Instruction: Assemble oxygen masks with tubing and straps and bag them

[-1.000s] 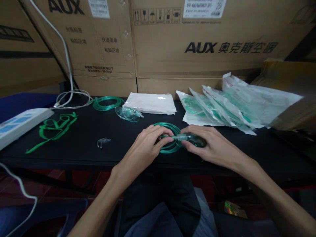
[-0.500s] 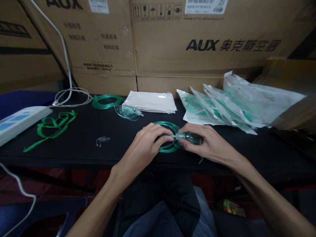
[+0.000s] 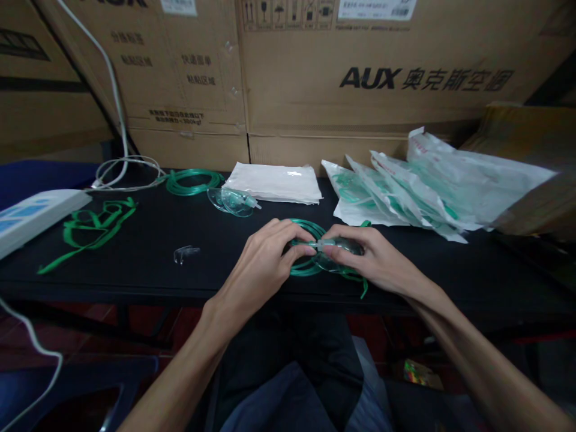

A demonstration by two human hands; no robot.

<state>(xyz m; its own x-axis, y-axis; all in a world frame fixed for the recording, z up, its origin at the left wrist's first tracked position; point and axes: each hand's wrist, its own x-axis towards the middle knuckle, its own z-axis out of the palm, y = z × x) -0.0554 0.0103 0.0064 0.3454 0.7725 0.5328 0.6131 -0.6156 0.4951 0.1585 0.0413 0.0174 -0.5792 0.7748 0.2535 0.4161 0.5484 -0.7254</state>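
Note:
My left hand [image 3: 267, 255] pinches the end of a coiled green tube [image 3: 306, 271] between thumb and fingers. A clear oxygen mask [image 3: 333, 263] is held by my right hand [image 3: 384, 257], its narrow connector pointing left. Tube end and connector meet between my fingertips; how deeply they are joined is hidden. A green strap [image 3: 363, 288] hangs from the mask beneath my right hand. Behind my hands lies a second clear mask [image 3: 234, 203], and farther left another coil of green tube [image 3: 189, 183].
White packets [image 3: 274, 183] lie stacked at the back. Several bagged mask sets [image 3: 391, 186] lean at the right. On the left are green straps [image 3: 96, 231], a power strip [image 3: 40, 219] and a small clear plastic piece [image 3: 185, 254]. Large cardboard boxes [image 3: 382, 114] stand behind the table.
My right hand has turned the mask a little, so more of its clear body and green strap shows. My left hand keeps its pinch on the tube. The view has shifted slightly.

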